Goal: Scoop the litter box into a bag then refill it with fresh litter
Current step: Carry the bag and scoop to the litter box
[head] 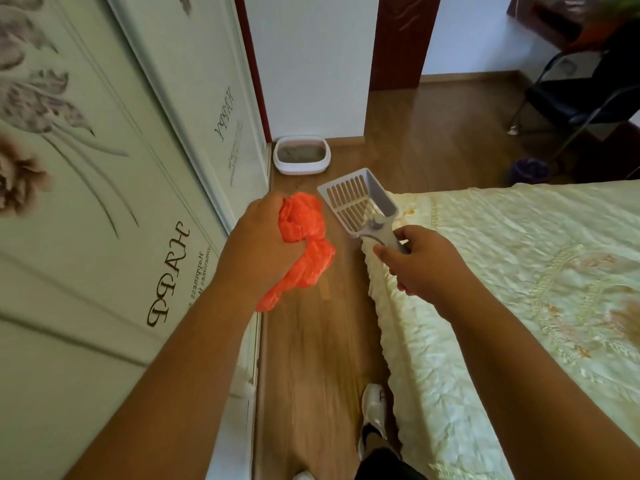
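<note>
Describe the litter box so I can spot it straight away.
Follow the strip of wooden floor between the white printed wardrobe and the cream quilted bed to its far end. The oval white plastic litter box, holding grey litter, sits against the white wall.

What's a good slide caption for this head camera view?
Left hand gripping orange bag, right hand holding scoop, litter box ahead.

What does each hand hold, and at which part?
Left hand grips the crumpled orange bag around its bunched middle. Right hand holds the scoop by its handle.
</note>
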